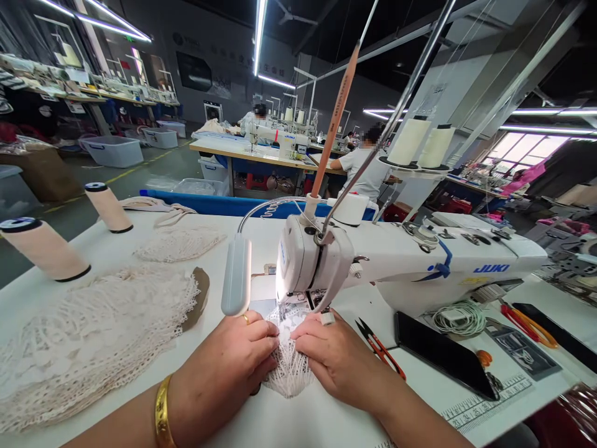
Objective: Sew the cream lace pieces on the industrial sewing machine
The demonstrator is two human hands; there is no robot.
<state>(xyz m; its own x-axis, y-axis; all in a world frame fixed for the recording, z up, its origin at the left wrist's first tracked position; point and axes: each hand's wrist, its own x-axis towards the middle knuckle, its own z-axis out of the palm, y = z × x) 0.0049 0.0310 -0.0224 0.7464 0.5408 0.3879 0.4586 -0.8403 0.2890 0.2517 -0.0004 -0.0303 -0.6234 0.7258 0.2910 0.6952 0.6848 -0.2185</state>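
A white lace piece [290, 367] lies under the head of the white sewing machine [310, 261], lit by a small lamp [236, 277]. My left hand [233, 348] presses its curled fingers on the lace's left edge. On the right edge, my right hand [329, 351] has its fingers bent together on the fabric. Both hands are close in front of the needle area, which is mostly hidden behind the machine head. Left of them lies a stack of lace pieces [93, 336], with a smaller lace piece [180, 242] behind it.
Orange-handled thread snips [380, 348], a black phone [443, 354], a coiled white cable [459, 317] and a printed ruler [489, 401] are on the right. Two thread cones [46, 249] stand at the left. A pencil [334, 124] rises from the machine top. People sit at machines beyond.
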